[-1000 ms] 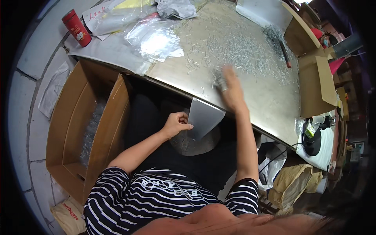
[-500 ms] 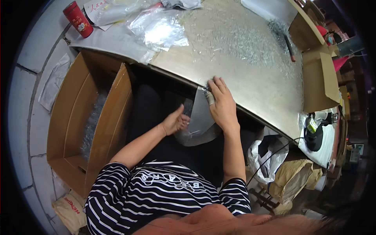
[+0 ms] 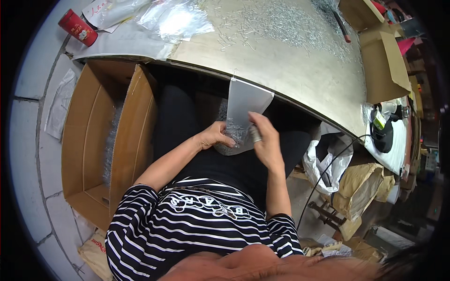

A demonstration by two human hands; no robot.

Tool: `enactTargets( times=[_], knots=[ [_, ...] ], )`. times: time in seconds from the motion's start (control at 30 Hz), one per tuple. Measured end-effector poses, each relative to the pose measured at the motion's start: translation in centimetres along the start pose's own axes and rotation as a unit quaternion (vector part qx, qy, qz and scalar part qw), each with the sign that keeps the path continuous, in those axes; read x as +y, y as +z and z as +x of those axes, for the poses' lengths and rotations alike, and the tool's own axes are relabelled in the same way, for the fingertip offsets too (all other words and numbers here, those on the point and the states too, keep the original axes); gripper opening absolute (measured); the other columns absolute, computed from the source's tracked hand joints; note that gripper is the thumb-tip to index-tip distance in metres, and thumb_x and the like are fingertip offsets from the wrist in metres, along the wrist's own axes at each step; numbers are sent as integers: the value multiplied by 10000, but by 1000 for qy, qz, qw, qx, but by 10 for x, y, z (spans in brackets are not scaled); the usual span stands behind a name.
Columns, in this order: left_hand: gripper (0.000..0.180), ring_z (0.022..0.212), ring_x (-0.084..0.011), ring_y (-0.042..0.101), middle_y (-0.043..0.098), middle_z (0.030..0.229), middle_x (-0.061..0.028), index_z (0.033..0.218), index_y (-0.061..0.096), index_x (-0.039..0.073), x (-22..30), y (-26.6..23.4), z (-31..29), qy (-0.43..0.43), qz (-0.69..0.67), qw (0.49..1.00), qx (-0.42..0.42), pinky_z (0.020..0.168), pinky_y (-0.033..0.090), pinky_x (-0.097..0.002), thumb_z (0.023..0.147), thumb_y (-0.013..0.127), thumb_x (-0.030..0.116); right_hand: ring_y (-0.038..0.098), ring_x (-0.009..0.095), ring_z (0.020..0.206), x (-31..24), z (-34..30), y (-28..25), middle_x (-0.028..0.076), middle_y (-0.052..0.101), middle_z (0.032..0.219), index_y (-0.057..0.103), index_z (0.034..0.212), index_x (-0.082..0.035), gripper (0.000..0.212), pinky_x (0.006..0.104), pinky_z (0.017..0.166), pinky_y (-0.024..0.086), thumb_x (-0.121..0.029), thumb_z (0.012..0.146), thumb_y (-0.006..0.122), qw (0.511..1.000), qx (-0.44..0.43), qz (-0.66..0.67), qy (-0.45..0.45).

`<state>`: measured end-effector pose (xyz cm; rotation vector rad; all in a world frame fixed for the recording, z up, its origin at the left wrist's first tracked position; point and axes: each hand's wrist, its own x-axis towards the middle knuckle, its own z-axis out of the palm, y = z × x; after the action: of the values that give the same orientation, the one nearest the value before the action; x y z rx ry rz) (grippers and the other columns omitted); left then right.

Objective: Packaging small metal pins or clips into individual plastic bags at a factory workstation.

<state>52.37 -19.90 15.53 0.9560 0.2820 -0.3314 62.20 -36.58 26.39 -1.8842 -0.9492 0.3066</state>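
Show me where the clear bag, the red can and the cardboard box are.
clear bag [image 3: 246, 105]: head view, on its flat upper part.
red can [image 3: 77, 28]: head view, middle of its side.
cardboard box [image 3: 133, 117]: head view, on its right flap.

Near strip of counter bare along its edge; room to pass there. Farther back, a loose spread of small metal pieces covers the top. Clear plastic bags and a red can crowd the far left corner. Open cardboard box walls off the left side at floor level. Right end blocked by a cardboard carton. Both hands sit close below the counter edge, a clear bag between them
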Motion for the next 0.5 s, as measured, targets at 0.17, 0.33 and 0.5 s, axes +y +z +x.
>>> enactTargets(
  times=[0.17, 0.33, 0.5],
  knots=[
    [468, 820, -153, 657, 656, 966, -76, 1132, 575, -7, -19, -5, -1, 38, 19, 999, 9, 701, 577, -290, 704, 764, -24, 564, 385, 1085, -2, -3, 12, 203, 613, 1117, 599, 1170, -20, 388, 435, 899, 467, 7, 785, 556, 963, -244, -81, 80],
    [385, 815, -144, 654, 656, 933, -52, 1071, 602, 1, -13, 1, -5, 20, 3, 999, 28, 683, 570, -273, 715, 748, -30, 600, 383, 1011, 0, -3, 23, 202, 641, 1064, 629, 1109, 7, 293, 403, 868, 484, 0, 829, 545, 982, -165, -90, 22],
    [419, 883, -178, 675, 670, 1058, -127, 1198, 585, -16, -1, 14, -24, -81, -56, 995, -12, 707, 581, -309, 914, 630, 289, 669, 284, 899, 3, -3, 8, 180, 680, 980, 640, 1092, 27, 233, 338, 800, 513, -24, 881, 555, 994, -93, -23, 58]
  ],
)
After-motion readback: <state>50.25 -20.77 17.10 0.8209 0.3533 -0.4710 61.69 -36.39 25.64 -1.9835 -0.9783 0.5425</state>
